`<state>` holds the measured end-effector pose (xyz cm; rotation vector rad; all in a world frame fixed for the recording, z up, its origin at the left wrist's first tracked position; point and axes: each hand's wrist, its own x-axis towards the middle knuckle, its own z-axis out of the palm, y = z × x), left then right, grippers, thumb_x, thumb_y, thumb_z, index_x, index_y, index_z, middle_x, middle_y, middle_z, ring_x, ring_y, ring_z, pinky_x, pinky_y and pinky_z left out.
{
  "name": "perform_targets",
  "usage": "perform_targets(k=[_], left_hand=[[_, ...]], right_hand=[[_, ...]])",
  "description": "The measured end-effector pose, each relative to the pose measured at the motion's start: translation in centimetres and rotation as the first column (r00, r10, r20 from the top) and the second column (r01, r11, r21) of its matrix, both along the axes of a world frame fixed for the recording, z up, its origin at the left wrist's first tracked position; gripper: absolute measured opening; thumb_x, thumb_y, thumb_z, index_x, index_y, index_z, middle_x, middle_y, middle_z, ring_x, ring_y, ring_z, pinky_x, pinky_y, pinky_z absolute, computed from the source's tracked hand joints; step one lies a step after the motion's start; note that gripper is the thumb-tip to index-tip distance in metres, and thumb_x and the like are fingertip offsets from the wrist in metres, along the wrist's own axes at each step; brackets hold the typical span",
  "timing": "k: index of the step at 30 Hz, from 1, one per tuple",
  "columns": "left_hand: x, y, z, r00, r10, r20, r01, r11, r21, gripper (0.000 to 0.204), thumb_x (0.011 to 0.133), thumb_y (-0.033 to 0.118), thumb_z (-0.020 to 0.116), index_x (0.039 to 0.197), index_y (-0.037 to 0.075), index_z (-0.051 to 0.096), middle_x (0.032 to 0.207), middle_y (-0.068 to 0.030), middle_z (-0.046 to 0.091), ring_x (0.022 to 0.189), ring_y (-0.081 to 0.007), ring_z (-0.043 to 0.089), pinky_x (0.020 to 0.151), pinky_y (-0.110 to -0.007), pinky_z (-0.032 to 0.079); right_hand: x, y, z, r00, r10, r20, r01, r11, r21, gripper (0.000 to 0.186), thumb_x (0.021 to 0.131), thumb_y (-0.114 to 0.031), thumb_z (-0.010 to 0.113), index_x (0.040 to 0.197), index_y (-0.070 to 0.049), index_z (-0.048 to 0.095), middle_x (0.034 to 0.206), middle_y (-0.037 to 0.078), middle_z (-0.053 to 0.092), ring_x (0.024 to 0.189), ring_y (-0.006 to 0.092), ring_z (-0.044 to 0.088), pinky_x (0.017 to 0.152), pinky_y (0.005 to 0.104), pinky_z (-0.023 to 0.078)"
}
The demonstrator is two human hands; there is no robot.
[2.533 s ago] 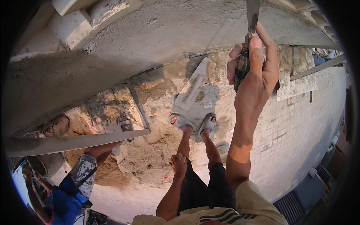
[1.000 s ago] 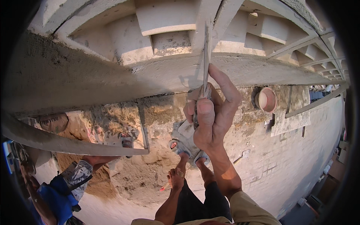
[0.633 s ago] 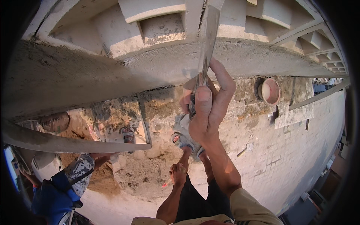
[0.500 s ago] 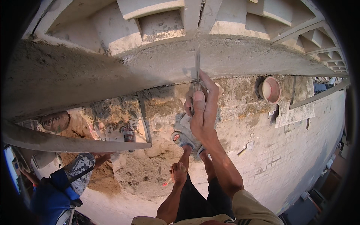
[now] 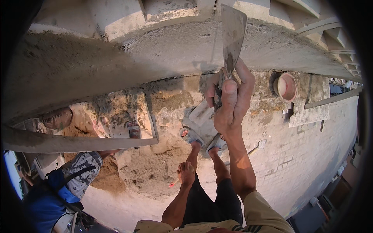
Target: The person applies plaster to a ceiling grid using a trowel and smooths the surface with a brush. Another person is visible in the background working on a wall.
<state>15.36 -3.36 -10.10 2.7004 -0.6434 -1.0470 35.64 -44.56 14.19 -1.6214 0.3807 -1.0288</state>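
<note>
My right hand (image 5: 233, 97) is raised in front of me, its fingers closed round the handle of a putty knife (image 5: 234, 37). The flat grey blade widens toward its far end and points up at the rough plastered wall (image 5: 175, 50); I cannot tell whether it touches. Low beside my left thigh, my left hand (image 5: 186, 173) is closed on a thin tool with a red tip (image 5: 172, 184); most of that tool is hidden by the fingers. A pale block (image 5: 202, 112) lies on the ground past my feet, partly behind my right hand.
A round bowl (image 5: 286, 87) stands at the wall's foot, right. A long-handled tool (image 5: 258, 146) lies on the paving. Long boards (image 5: 77, 143) jut in at left, near a sack (image 5: 56, 117) and sand. Another person (image 5: 58, 194) in blue is at lower left. Openwork blocks (image 5: 307, 15) top the wall.
My right hand has moved right and turned the putty knife, so its blade now shows broadside instead of edge-on. The left hand stays low. The other person's leg has shifted slightly.
</note>
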Motion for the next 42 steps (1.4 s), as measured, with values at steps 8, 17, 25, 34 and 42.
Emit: perform_targets(k=[8, 17, 25, 34, 42], left_hand=[[-0.3, 0.7, -0.2, 1.000, 0.002, -0.026, -0.002, 1.000, 0.005, 0.062, 0.079, 0.014, 0.081, 0.133, 0.021, 0.051, 0.131, -0.0112, 0.050, 0.124, -0.0369, 0.049, 0.100, -0.055, 0.039], [-1.0, 1.1, -1.1, 1.000, 0.025, -0.001, -0.025, 1.000, 0.016, 0.054, 0.085, 0.022, 0.078, 0.133, 0.021, 0.054, 0.130, -0.0118, 0.053, 0.124, -0.0361, 0.051, 0.102, -0.054, 0.040], [0.8, 0.0, -0.3, 0.999, 0.049, 0.000, -0.049, 0.998, -0.024, 0.054, 0.085, 0.023, 0.078, 0.134, 0.021, 0.056, 0.127, -0.0131, 0.055, 0.125, -0.0365, 0.052, 0.102, -0.055, 0.042], [3.7, -1.4, 7.6, 0.994, -0.003, 0.108, 0.024, 0.981, -0.195, 0.032, 0.094, 0.030, 0.073, 0.124, 0.022, 0.064, 0.119, -0.0122, 0.062, 0.115, -0.0372, 0.060, 0.097, -0.054, 0.050], [10.3, -6.1, 20.9, 0.482, 0.062, -0.874, -0.701, 0.626, -0.342, 0.049, 0.114, 0.050, 0.050, 0.130, 0.006, 0.065, 0.111, -0.0019, 0.069, 0.099, -0.0131, 0.064, 0.086, -0.032, 0.055]], right_hand=[[-0.3, 0.3, -1.1, 0.994, -0.075, -0.074, 0.078, 0.996, 0.042, 0.051, 0.119, -0.038, 0.034, 0.153, -0.001, 0.041, 0.073, 0.004, 0.054, 0.051, 0.0074, 0.043, 0.046, 0.0255, 0.035], [-4.6, -1.8, -1.4, 0.908, -0.371, -0.192, 0.229, 0.826, -0.515, 0.044, 0.109, -0.015, 0.062, 0.150, 0.000, 0.054, 0.123, 0.016, 0.070, 0.107, 0.0243, 0.068, 0.091, 0.0361, 0.055], [-4.2, -3.0, 1.1, 0.858, -0.141, -0.494, -0.154, 0.847, -0.509, 0.058, 0.097, -0.002, 0.077, 0.151, -0.007, 0.059, 0.105, 0.016, 0.070, 0.075, 0.0240, 0.062, 0.063, 0.0345, 0.053], [-12.5, 12.6, 8.0, 0.612, 0.316, -0.725, -0.364, 0.926, 0.096, 0.051, 0.100, -0.013, 0.070, 0.147, -0.008, 0.052, 0.120, 0.030, 0.071, 0.104, 0.0495, 0.071, 0.086, 0.0497, 0.059], [-18.9, 15.3, 15.1, 0.596, 0.198, -0.778, -0.295, 0.955, 0.017, 0.047, 0.100, -0.020, 0.071, 0.141, -0.009, 0.052, 0.117, 0.028, 0.071, 0.099, 0.0479, 0.073, 0.082, 0.0539, 0.059]])
